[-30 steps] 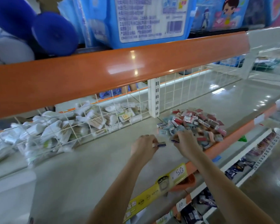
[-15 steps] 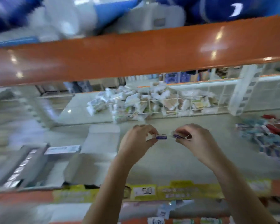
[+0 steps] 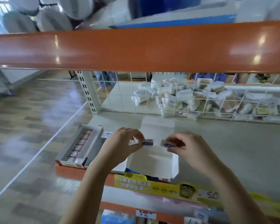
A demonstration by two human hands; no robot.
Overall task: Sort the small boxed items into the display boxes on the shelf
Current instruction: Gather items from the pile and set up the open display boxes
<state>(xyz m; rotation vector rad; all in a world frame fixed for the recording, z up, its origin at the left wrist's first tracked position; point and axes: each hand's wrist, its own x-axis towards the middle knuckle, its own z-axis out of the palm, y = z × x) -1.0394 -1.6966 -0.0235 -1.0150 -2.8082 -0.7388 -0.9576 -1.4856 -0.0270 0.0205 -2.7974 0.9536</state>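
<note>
Both hands (image 3: 121, 143) (image 3: 184, 147) now pinch small boxes (image 3: 147, 142) above white display box (image 3: 152, 160).

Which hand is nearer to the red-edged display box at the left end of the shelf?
The left hand. It holds a small box just right of the red-edged display box. The right hand holds another small box farther right, above the open white display box.
</note>
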